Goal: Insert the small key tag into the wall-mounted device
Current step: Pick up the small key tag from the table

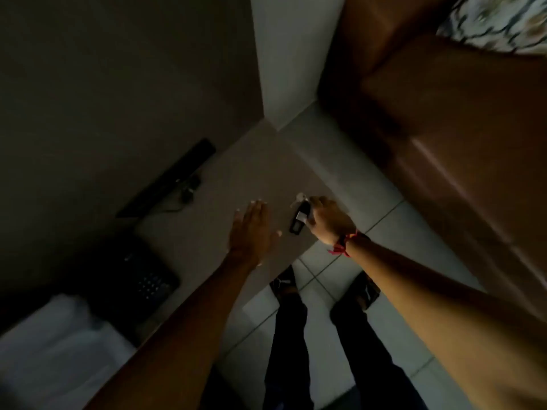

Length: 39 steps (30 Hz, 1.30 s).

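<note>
Dim room, everything murky. Left of the left hand, a long black bar leans along the wall, with a small dark plug and cord at its foot. Nearer the person on that side sits a black box with a dotted grille, and a pale, soft-looking bundle below it. Right of the right hand runs a brown, smooth, glossy door or panel. Glazed floor tiles with thin grout lines lie under the hands, along with two dark shoes and dark trouser legs.

Left hand is flat and spread, fingers released, gripping nothing, hovering near the pale wall face. Right hand is closed round the top of a key tag, a narrow black strip with a pale patch, hanging just left of its knuckles; something small and whitish shows above it, too blurred to name. A red thread band circles the right wrist. Nothing sits between the two hands.
</note>
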{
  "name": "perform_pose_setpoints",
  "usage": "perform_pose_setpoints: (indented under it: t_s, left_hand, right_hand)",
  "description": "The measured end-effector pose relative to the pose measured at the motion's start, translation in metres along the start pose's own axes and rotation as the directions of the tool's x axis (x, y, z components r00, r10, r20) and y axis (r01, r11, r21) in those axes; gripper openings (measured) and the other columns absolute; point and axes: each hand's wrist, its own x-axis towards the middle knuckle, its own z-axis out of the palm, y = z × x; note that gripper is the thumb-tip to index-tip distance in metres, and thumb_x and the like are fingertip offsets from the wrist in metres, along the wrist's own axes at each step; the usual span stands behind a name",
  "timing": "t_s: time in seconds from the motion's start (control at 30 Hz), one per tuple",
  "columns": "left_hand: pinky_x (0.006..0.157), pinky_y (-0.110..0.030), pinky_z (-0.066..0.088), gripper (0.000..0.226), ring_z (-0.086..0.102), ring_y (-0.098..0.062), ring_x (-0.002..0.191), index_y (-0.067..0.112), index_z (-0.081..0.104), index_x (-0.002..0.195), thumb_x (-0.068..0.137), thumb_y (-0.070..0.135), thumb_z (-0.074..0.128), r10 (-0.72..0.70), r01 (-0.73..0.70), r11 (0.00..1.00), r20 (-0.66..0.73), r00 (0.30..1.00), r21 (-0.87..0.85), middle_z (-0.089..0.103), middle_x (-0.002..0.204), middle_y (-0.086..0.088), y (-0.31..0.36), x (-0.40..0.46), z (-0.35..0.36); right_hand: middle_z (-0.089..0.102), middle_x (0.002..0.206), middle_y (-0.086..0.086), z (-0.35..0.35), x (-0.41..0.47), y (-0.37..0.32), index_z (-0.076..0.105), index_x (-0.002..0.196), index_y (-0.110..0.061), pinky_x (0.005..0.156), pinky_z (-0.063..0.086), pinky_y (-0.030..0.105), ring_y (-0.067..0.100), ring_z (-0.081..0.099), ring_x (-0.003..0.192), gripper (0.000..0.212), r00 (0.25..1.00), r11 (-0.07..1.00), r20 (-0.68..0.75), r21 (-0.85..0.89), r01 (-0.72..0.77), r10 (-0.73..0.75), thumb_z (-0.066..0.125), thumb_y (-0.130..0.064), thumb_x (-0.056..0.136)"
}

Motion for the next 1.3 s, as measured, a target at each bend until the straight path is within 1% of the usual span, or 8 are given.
perform_pose_setpoints:
  t_s: [0.13,0.33,0.57,0.8,0.97,1.03,1.1,1.3]
  left_hand:
    - [0.141,-0.052,0.005,0.085,0.002,-0.026,0.174,0.010,0.002,0.176,0.115,0.052,0.043,-0.016,0.016,1.000,-0.025,1.000,-0.009,0.001,0.186,-0.010,-0.011,0.025,0.040]
    - [0.140,-0.054,0.008,0.085,0.001,-0.028,0.174,0.011,0.004,0.176,0.114,0.053,0.044,-0.003,0.003,1.000,-0.056,0.998,0.000,-0.002,0.186,-0.010,-0.021,0.044,0.087]
    - [0.140,-0.055,0.009,0.099,-0.003,-0.029,0.174,0.009,-0.002,0.176,0.109,0.061,0.050,-0.021,0.019,1.000,-0.078,0.997,-0.020,-0.009,0.185,-0.010,-0.019,0.046,0.102]
    - [0.140,-0.055,0.007,0.112,-0.008,-0.031,0.173,0.007,-0.008,0.175,0.104,0.073,0.049,-0.062,0.061,0.998,-0.039,0.997,-0.006,-0.015,0.184,-0.011,-0.008,0.045,0.102]
    - [0.140,-0.054,0.006,0.101,-0.002,-0.029,0.174,0.007,-0.002,0.175,0.108,0.062,0.050,-0.113,0.110,0.993,-0.059,0.992,-0.050,-0.008,0.185,-0.010,0.005,0.037,0.082]
    - [0.140,-0.053,0.005,0.099,-0.002,-0.028,0.174,0.007,-0.002,0.175,0.109,0.061,0.049,-0.122,0.118,0.991,-0.077,0.989,-0.064,-0.008,0.185,-0.010,0.009,0.032,0.067]
    - [0.140,-0.052,0.003,0.098,-0.002,-0.027,0.174,0.007,-0.004,0.175,0.110,0.061,0.047,-0.114,0.109,0.993,-0.099,0.989,-0.055,-0.009,0.185,-0.010,0.013,0.023,0.046]
    - [0.140,-0.052,0.003,0.096,-0.003,-0.030,0.173,0.004,-0.006,0.174,0.112,0.063,0.037,-0.036,0.045,0.998,-0.211,0.977,0.036,-0.010,0.184,-0.014,0.036,-0.011,-0.057]
  right_hand:
    - [0.052,0.142,0.016,0.033,0.036,0.003,0.049,0.142,-0.011,0.096,0.053,0.041,0.037,0.053,0.129,0.043,0.986,0.977,-0.096,0.179,-0.118,0.137,0.058,-0.020,0.101]
    - [0.051,0.135,0.018,0.063,0.063,0.008,0.054,0.133,-0.007,0.095,0.054,0.046,0.037,0.052,0.122,0.034,0.943,0.964,-0.246,0.194,-0.180,0.225,0.055,-0.009,0.099]
    - [0.053,0.133,0.017,0.068,0.061,0.012,0.054,0.132,-0.005,0.094,0.056,0.046,0.036,0.054,0.121,0.036,0.948,0.952,-0.235,0.266,-0.151,0.216,0.059,-0.012,0.097]
    - [0.058,0.126,0.015,0.063,0.048,0.013,0.055,0.126,-0.005,0.088,0.047,0.032,0.030,0.058,0.114,0.025,0.956,0.913,-0.225,0.398,-0.085,0.187,0.045,-0.014,0.105]
    - [0.057,0.123,0.021,0.039,0.028,0.004,0.055,0.121,0.000,0.094,0.051,0.039,0.034,0.056,0.114,0.025,0.954,0.903,-0.213,0.416,-0.108,0.212,0.043,0.002,0.100]
    - [0.057,0.123,0.019,0.024,0.019,0.002,0.055,0.120,-0.001,0.083,0.048,0.025,0.029,0.056,0.109,0.027,0.951,0.904,-0.230,0.417,-0.094,0.205,0.044,0.007,0.097]
    - [0.053,0.126,0.017,0.003,0.007,-0.002,0.055,0.118,-0.003,0.068,0.036,0.013,0.021,0.051,0.101,0.028,0.943,0.910,-0.270,0.408,-0.069,0.192,0.048,0.009,0.094]
    - [0.045,0.127,0.014,-0.100,-0.041,-0.016,0.055,0.110,-0.005,0.054,0.029,0.016,0.008,0.035,0.068,0.029,0.905,0.947,-0.415,0.317,0.045,0.096,0.060,0.011,0.086]
